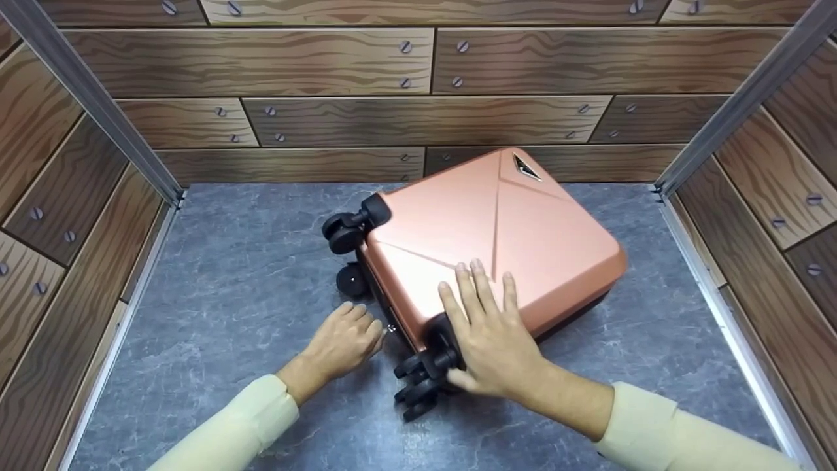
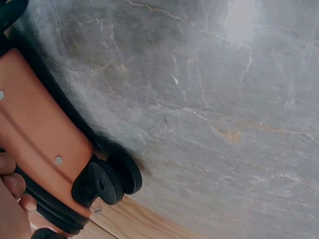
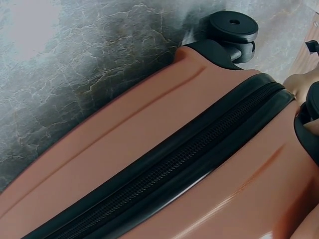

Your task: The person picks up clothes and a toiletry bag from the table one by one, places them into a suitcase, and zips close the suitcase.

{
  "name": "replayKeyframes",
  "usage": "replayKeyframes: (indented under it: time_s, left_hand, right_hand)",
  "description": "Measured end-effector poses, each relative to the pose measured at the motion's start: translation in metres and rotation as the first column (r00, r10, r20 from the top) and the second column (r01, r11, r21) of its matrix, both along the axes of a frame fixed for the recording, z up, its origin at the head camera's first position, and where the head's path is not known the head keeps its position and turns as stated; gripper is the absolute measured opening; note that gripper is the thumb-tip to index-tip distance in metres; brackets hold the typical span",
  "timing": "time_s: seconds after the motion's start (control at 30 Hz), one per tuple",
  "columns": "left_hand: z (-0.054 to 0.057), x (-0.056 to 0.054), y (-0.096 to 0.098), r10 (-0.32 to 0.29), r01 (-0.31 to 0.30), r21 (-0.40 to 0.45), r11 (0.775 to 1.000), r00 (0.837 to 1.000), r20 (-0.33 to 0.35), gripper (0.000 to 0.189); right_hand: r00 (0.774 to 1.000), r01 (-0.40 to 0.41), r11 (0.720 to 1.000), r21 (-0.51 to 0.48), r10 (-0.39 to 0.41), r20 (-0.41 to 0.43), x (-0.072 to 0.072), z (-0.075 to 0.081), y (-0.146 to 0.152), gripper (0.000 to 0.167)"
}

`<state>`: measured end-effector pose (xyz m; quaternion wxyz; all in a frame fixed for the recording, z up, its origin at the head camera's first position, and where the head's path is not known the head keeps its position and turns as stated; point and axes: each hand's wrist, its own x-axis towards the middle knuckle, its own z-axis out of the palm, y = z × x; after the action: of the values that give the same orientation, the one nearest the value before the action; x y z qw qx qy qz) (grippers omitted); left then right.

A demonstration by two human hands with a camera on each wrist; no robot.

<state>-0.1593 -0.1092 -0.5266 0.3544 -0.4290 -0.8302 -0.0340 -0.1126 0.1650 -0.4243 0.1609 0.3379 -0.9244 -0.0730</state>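
Observation:
A rose-pink hard-shell suitcase (image 1: 458,222) lies flat on its side, its wheeled end turned toward the left. My left hand (image 1: 346,340) is curled at that end and pinches a small metal zipper pull (image 1: 392,329) on the seam; the fingertips partly hide it. The right hand (image 1: 494,340) rests with fingers spread on the shell's near corner, thumb by the black wheels (image 1: 418,386). In the right wrist view, the black zipper (image 3: 169,169) runs along the suitcase's side and looks closed there. Another black wheel (image 2: 114,174) shows in the left wrist view.
Grey marble-patterned floor (image 1: 248,261) surrounds the suitcase. Wood-plank-patterned walls (image 1: 327,62) stand at the back and both sides, with metal corner posts (image 1: 98,104). The suitcase's far corner is close to the back wall.

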Motion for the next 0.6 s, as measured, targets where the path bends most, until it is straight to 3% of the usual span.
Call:
replayKeyframes:
  time_s: [0.27,0.6]
  left_hand:
    - [0.0007,-0.0022,-0.0009,0.005,-0.005,-0.005,1.000,1.000,-0.015,0.024]
    - [0.0010,-0.0100,-0.0073,0.064,-0.064,0.000,0.998,0.998,-0.012,0.027]
  right_hand:
    - [1.000,0.006,1.000,0.003,-0.006,0.010,-0.0003,0.0006,0.0001,0.118]
    - [1.000,-0.006,1.000,-0.010,0.006,0.000,-0.0006,-0.0010,0.0004,0.119]
